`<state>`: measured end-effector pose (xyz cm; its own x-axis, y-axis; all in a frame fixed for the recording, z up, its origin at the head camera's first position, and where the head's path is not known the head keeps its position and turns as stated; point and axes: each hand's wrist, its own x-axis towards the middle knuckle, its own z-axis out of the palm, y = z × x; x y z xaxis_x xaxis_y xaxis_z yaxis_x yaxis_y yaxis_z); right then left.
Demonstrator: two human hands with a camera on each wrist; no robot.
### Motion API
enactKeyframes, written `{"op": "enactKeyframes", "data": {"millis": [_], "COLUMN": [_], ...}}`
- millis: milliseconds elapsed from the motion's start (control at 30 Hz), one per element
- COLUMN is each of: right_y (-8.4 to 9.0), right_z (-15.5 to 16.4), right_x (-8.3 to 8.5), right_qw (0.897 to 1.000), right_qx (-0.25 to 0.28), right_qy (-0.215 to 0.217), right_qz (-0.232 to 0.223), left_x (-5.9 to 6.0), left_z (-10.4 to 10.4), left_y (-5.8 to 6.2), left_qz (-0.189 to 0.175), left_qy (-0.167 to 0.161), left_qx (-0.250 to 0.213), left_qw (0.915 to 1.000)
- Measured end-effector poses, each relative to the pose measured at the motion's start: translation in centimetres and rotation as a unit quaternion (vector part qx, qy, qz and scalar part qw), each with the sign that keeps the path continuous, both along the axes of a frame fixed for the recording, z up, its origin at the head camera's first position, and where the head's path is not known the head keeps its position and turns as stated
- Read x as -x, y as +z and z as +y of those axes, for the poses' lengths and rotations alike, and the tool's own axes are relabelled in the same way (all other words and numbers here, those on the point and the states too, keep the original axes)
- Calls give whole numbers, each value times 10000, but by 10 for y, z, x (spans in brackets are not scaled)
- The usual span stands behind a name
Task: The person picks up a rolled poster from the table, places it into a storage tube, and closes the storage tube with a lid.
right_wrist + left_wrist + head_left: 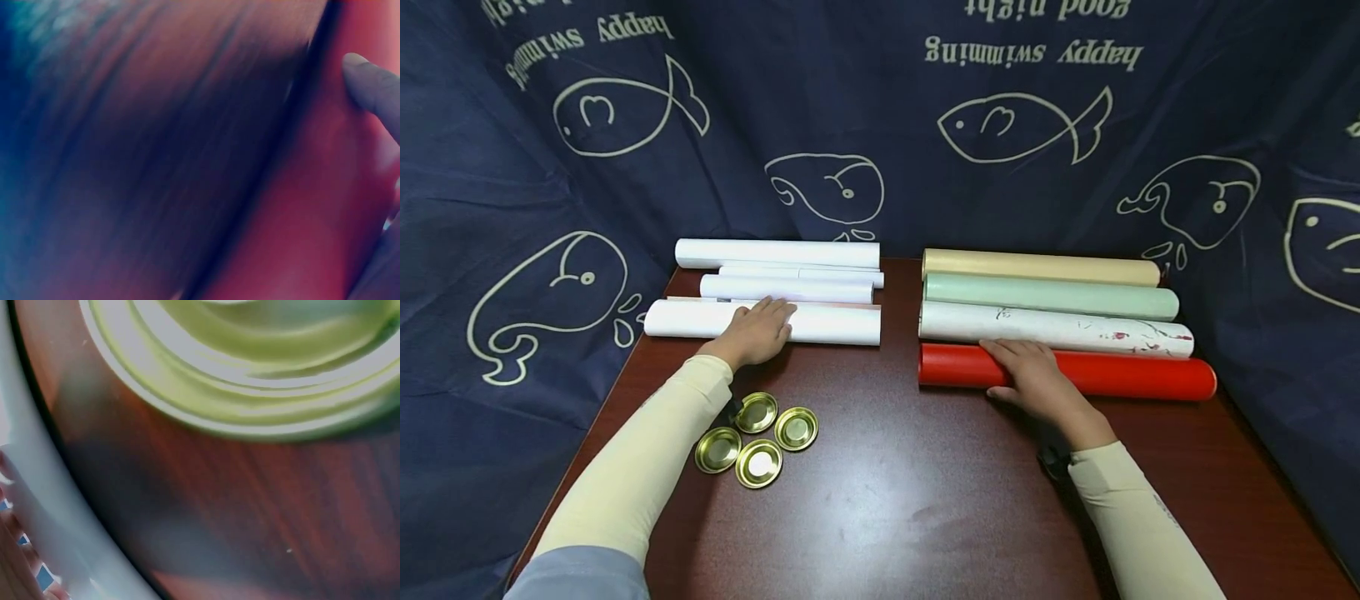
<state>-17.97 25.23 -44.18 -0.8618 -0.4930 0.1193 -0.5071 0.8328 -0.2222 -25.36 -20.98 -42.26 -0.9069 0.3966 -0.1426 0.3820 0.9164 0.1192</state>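
My left hand lies flat on the nearest white paper roll, fingers stretched over its top. The left wrist view shows that white roll at the left edge and a gold lid close up. My right hand grips the red tube, with fingers draped over its top and the thumb on the near side. In the blurred right wrist view one finger touches the red tube.
More white rolls lie behind the left hand. Cream, pale green and patterned white tubes lie behind the red one. Several gold lids sit on the dark wooden table. Blue fish-print cloth hangs all around.
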Motion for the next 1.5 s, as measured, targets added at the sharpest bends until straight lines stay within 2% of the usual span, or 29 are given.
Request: {"op": "enactKeyframes", "data": {"millis": [200,467,700,933,1233,1500], "right_y": [2,3,4,4,5,3], "right_z": [-1,-2,-4,-6,-6,-4], "right_x": [-1,0,-1,0,0,-3], "right_qw": [10000,9999,9999,9999,9997,9993], "right_qx": [31,-5,63,104,26,-48], "right_qy": [-38,-55,-16,-13,-110,234], "right_qz": [42,85,86,84,221,296], "left_x": [0,12,11,8,-4,-12], "left_z": [0,-1,-4,-8,-3,-5], "left_y": [2,3,13,21,25,16], "left_qz": [-42,-407,-567,-44,172,605], "left_qy": [-1,110,204,-150,-201,-378], "left_qx": [-43,-123,-379,-252,-214,-508], "left_qw": [10000,9990,9975,9996,9994,9962]}}
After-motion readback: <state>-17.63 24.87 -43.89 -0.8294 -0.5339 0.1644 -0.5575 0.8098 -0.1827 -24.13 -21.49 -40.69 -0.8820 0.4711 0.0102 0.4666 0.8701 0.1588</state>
